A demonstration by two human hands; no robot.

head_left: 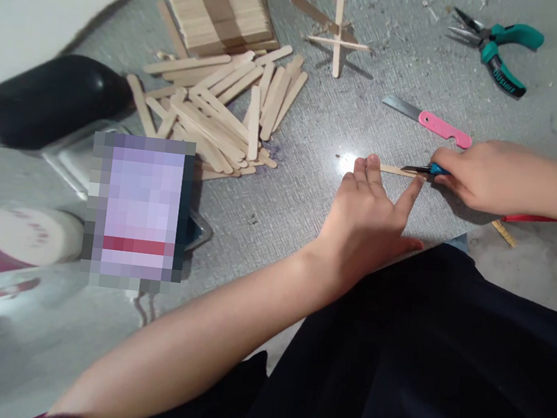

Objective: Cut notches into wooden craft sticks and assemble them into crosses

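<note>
My left hand (371, 213) lies with fingers stretched out, pressing a single wooden craft stick (394, 170) flat on the grey table. My right hand (473, 174) is closed around a blue-handled cutter (424, 170), and the cutter's dark blade touches the right end of that stick. The stick's left part is hidden under my left fingers.
A loose heap of craft sticks (219, 112) and a stacked stick panel (216, 4) lie at the upper left. A pink-handled blade (427, 118), teal pliers (498, 49) and a small stick cross frame (338, 38) lie beyond my hands. A black object (44, 98) sits left.
</note>
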